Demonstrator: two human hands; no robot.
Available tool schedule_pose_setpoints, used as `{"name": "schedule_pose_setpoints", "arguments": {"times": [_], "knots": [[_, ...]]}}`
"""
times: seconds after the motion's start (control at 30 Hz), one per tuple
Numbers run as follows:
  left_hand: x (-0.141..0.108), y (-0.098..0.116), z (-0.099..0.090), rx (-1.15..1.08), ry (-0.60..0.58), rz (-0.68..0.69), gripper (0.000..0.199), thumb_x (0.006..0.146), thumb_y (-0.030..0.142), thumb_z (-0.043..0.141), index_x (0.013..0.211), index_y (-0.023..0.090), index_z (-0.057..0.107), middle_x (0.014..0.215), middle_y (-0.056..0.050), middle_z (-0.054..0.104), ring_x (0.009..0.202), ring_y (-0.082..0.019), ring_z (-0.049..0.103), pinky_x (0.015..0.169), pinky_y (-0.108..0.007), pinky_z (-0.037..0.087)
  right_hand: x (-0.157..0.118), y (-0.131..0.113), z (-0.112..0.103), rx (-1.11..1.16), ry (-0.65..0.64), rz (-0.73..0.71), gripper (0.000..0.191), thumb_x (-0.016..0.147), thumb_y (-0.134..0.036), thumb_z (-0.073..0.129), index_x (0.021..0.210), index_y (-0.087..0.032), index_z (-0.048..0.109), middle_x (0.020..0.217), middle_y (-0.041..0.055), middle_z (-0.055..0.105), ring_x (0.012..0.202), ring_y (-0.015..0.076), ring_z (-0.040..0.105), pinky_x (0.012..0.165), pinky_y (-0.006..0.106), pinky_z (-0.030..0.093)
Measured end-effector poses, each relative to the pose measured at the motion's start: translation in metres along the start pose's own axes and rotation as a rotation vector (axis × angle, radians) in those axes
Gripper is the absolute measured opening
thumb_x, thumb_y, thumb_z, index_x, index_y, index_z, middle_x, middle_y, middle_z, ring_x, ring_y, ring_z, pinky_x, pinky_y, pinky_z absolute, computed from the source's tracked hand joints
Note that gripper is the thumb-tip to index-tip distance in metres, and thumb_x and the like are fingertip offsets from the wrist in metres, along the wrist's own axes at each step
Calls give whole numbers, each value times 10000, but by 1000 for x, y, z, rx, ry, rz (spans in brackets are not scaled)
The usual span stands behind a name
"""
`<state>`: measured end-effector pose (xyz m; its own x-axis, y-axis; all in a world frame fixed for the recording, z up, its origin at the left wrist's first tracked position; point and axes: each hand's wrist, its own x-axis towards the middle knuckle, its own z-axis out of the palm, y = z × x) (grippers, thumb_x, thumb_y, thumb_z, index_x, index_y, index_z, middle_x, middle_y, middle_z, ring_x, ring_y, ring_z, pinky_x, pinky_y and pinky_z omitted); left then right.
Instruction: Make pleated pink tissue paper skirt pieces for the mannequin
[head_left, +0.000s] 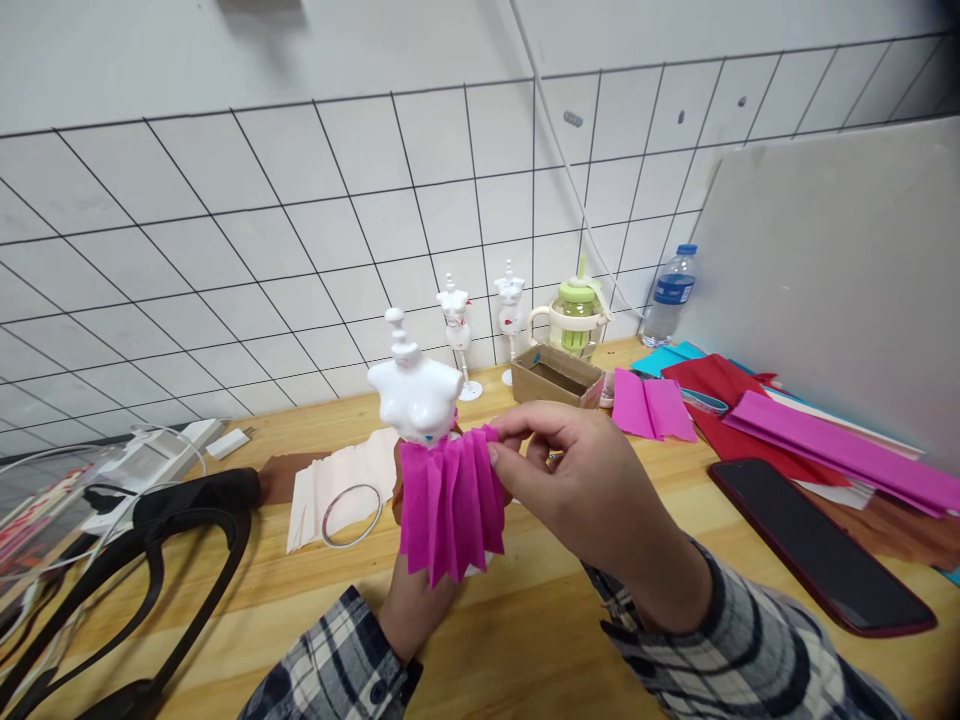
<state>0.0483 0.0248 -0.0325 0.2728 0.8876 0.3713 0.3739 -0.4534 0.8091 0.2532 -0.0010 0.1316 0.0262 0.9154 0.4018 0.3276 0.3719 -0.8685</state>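
Note:
A small white mannequin (417, 392) stands near the middle of the view, leaning slightly. Pleated magenta crepe paper (454, 505) hangs round its waist like a skirt. My right hand (577, 480) pinches the upper right edge of this paper between thumb and forefinger. Behind and below the pleats is my left hand (421, 598), which supports the mannequin from underneath. Its fingers are mostly hidden by the paper.
Two small mannequins (455, 320) on stands, a cardboard box (559, 377), a cup (577, 315) and a water bottle (670, 298) line the back. Right lie coloured papers (832, 440) and a phone (817, 540). Left are pale pleated paper (311, 500), a metal ring (330, 520) and a black strap (202, 500).

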Motion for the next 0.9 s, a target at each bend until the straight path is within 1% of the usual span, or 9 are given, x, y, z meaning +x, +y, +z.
{"name": "schedule_pose_setpoints", "arguments": {"times": [0.13,0.23,0.33,0.47,0.57,0.67,0.73,0.83,0.9], "knots": [[7,11,1,73,33,9,243,845,449,599,903,231,689,852,-85,708,965,-277,643,853,-390,538,0,-1,-5,34,24,-39,83,798,-234,648,809,-201,724,729,11,693,591,115,578,485,219,439],[8,19,1,131,16,34,200,874,313,525,781,204,665,771,-48,704,778,-217,655,748,-335,546,2,0,-6,173,-33,43,96,806,-240,658,868,-201,721,701,2,687,587,110,594,493,213,458],[8,23,0,135,9,66,189,860,263,519,753,193,658,761,-34,709,747,-197,653,745,-319,541,7,3,-4,319,-69,146,161,776,-248,699,927,-193,708,660,-13,665,538,99,577,453,205,448],[7,26,-1,117,-15,104,195,862,309,549,843,185,698,873,-59,736,846,-213,669,791,-321,538,11,6,-3,467,-113,262,128,754,-287,727,814,-177,700,591,-30,613,471,72,522,405,182,415],[7,29,-1,64,-98,70,280,898,355,517,782,172,695,762,-49,722,722,-186,660,676,-274,529,11,8,-4,559,-138,298,146,753,-312,729,793,-183,673,587,-42,601,450,64,507,389,174,414],[6,31,1,13,-111,15,350,899,426,525,738,157,680,713,-53,707,674,-179,640,614,-252,496,11,10,-3,631,-140,322,180,760,-353,716,807,-198,636,564,-57,577,432,74,508,383,189,439],[5,31,1,-50,-160,-29,403,908,476,507,746,150,679,709,-63,700,680,-180,636,623,-254,490,13,13,-3,610,-110,314,183,764,-360,709,823,-203,636,585,-52,581,449,81,525,402,202,467],[4,32,2,-186,-281,-75,474,910,548,479,773,141,680,694,-72,684,657,-173,621,615,-256,482,17,17,-3,537,-47,288,184,755,-352,719,830,-199,649,620,-44,582,472,76,522,415,199,469],[3,31,3,-251,-292,-86,486,891,580,500,791,138,678,689,-74,676,654,-173,614,601,-254,472,20,21,-3,532,-37,292,200,741,-357,731,815,-191,648,592,-51,560,457,67,489,391,185,429]]}}
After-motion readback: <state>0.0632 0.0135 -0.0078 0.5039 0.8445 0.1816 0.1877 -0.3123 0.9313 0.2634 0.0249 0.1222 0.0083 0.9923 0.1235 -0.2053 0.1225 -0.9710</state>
